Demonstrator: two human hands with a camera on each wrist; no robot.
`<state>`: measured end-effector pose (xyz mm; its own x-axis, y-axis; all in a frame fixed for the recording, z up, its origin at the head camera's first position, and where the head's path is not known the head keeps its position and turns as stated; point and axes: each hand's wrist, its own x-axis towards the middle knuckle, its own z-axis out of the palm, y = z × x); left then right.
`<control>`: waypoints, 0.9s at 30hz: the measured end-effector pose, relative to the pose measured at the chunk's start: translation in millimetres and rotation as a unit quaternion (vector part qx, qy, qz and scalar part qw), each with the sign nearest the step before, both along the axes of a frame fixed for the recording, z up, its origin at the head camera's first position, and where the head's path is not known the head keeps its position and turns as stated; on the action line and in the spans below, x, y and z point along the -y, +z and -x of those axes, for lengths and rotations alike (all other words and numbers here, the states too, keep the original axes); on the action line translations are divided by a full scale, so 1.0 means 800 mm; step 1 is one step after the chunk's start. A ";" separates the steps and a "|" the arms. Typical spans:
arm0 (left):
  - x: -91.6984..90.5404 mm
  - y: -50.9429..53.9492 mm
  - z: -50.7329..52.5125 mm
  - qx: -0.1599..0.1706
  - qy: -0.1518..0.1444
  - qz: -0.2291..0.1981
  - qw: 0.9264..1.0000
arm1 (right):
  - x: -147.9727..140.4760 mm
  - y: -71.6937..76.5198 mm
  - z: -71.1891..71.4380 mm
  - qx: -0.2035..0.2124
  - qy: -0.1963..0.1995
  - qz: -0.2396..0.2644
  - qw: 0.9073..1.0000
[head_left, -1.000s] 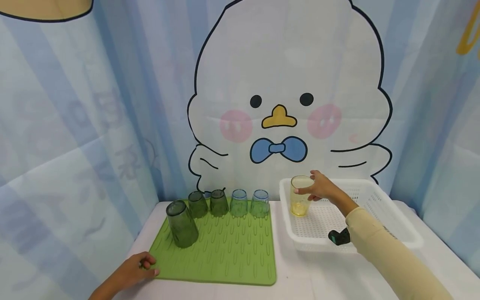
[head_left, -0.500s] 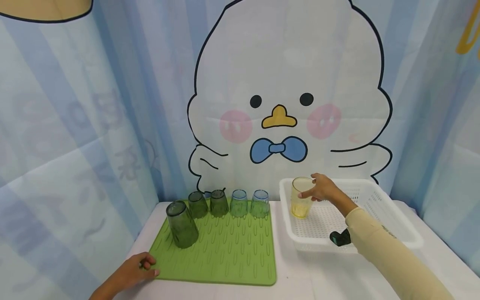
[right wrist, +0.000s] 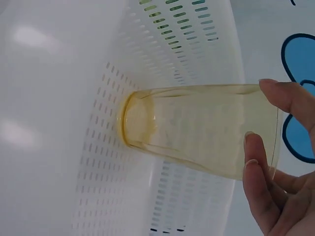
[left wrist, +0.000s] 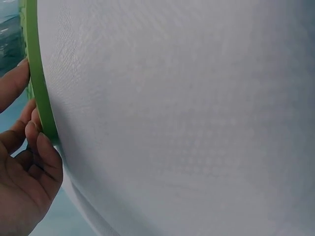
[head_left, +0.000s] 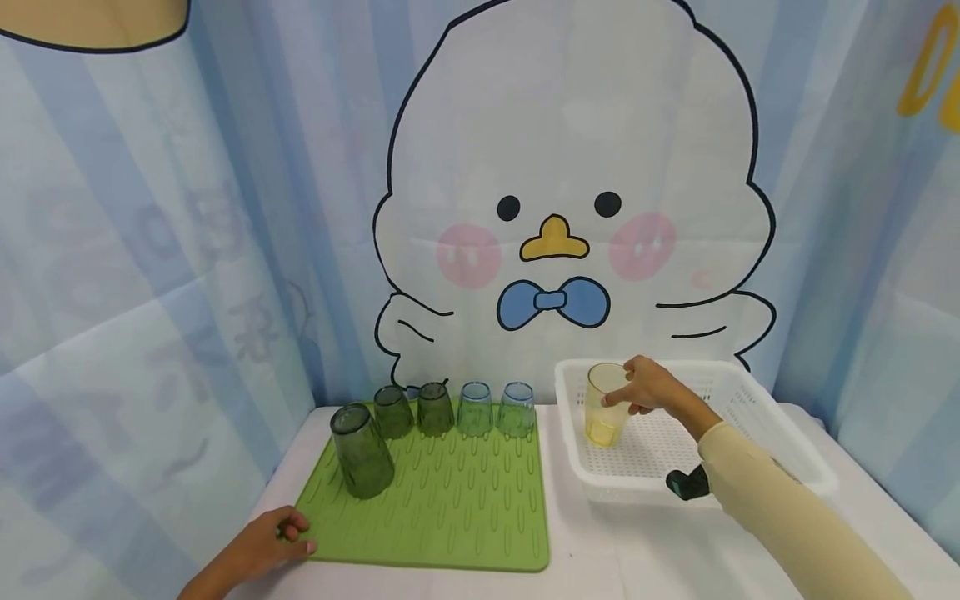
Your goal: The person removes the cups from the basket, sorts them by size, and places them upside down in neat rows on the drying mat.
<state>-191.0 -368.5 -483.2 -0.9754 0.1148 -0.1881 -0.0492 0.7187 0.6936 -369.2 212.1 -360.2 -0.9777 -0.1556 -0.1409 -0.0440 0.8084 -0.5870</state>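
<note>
My right hand (head_left: 651, 385) pinches a clear yellow glass (head_left: 604, 408) by its rim, thumb on one side and fingers on the other. In the right wrist view this glass (right wrist: 197, 129) has its thick base at the perforated floor of the white plastic basket (right wrist: 170, 191); whether it touches cannot be told. At the front left corner of a green ridged drying mat (head_left: 450, 508), my left hand (head_left: 258, 542) touches the edge with loosely bent fingers. The left wrist view shows fingertips (left wrist: 45, 147) against the mat's edge (left wrist: 42, 98).
A tall dark green glass (head_left: 362, 454) stands on the mat's left side. Behind it are two short dark glasses (head_left: 435, 410) and two pale blue-rimmed glasses (head_left: 516, 410) in a back row. The white basket (head_left: 697, 482) sits to the right, before a printed curtain (head_left: 555, 150).
The yellow glass and my right hand have shifted slightly right and nearer within the basket. The head view has turned a little. The left hand stays at the mat corner.
</note>
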 end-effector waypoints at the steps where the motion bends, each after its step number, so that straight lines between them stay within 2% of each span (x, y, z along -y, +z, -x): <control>1: 0.000 0.000 0.000 0.000 -0.001 -0.001 1.000 | -0.001 -0.002 -0.001 -0.001 0.001 0.002 1.000; 8: -0.001 -0.001 -0.001 -0.007 0.001 0.005 1.000 | -0.010 -0.006 -0.011 -0.023 0.014 0.009 1.000; 17: -0.014 0.005 -0.006 -0.021 -0.003 -0.016 1.000 | -0.015 0.011 -0.044 -0.070 0.027 0.018 0.997; 23: -0.032 0.021 -0.013 -0.058 -0.034 -0.021 0.998 | -0.013 0.033 -0.075 -0.119 0.041 0.035 0.991; 27: -0.054 0.036 -0.016 -0.064 -0.048 -0.034 0.996 | -0.009 0.049 -0.102 -0.143 0.054 0.055 0.987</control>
<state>-178.6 -325.1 -454.3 -0.9748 0.2168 -0.0520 0.1091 0.6672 0.7368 -287.2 219.2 -320.8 -0.9516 -0.2608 0.1626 -0.3041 0.7221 -0.6214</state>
